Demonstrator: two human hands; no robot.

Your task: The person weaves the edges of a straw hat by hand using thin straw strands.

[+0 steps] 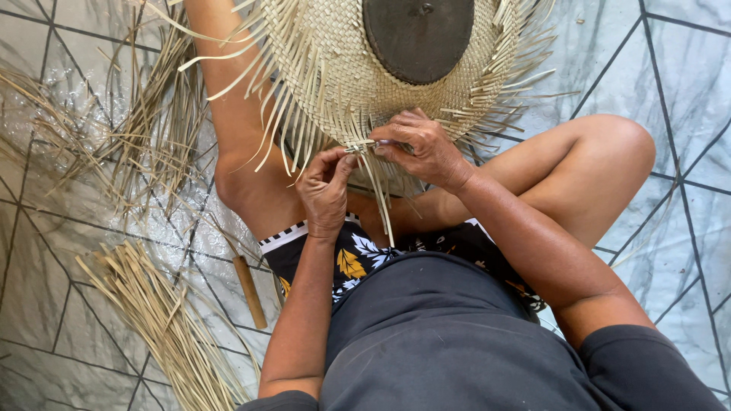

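Observation:
A round woven straw piece [335,68] with loose strand ends all around its rim rests over my legs, and a dark round block [417,36] sits on its middle. At its near edge, my left hand [326,190] pinches pale straw strands [378,190] that hang down. My right hand [421,144] grips the woven edge right beside it, fingertips meeting those of the left hand.
A bundle of straw strips [164,320] lies on the tiled floor at the lower left, with looser dry strands [129,129] scattered at the upper left. A short wooden stick [250,291] lies by my left thigh. My bent knee [609,148] is at the right.

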